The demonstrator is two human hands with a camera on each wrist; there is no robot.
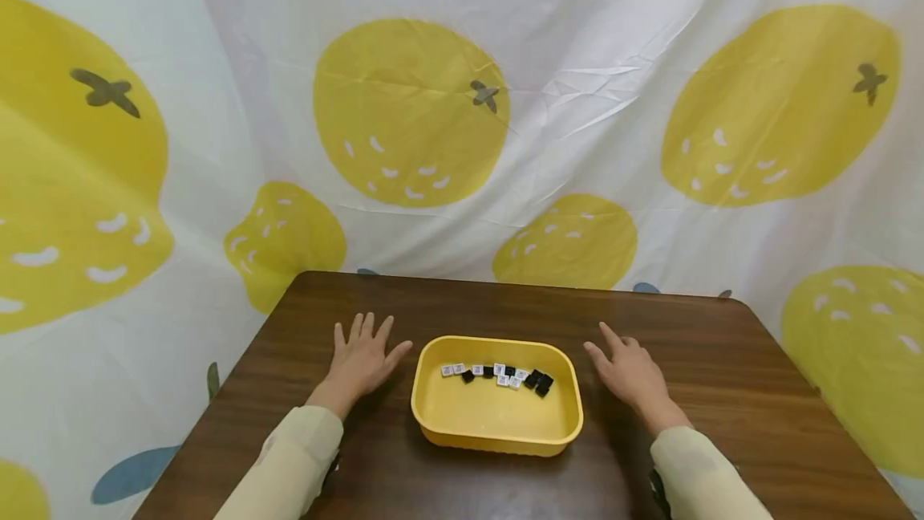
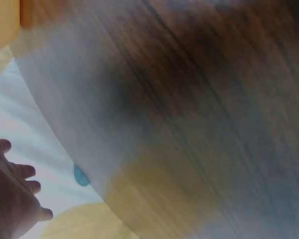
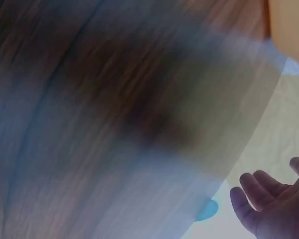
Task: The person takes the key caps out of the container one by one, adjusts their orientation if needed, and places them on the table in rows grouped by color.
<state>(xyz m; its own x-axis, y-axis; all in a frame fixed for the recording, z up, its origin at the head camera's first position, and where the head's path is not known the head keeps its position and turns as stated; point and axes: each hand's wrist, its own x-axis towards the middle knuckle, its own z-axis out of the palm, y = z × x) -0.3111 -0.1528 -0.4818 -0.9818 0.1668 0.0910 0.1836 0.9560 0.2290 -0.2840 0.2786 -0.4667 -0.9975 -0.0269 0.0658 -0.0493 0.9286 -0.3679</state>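
A yellow plastic basin (image 1: 498, 441) stands on the brown wooden table between the two hands. Inside it, along its far half, lie several small square pieces: white ones with dark markings (image 1: 500, 370) and black ones (image 1: 543, 385). To the left of the basin my left hand (image 1: 358, 363) is held with its fingers spread, holding nothing. On the other side my right hand (image 1: 630, 375) is apart from the basin, its index finger extended and no object in it. Both wrist views show loosely extended fingers, with the left hand (image 2: 15, 194) and right hand (image 3: 276, 199) at the lower corners.
The dark wood-grain table (image 1: 722, 392) has rounded far corners. Behind it hangs a white cloth (image 1: 563, 127) printed with large yellow lemons, reaching down past the table's far edge and both sides.
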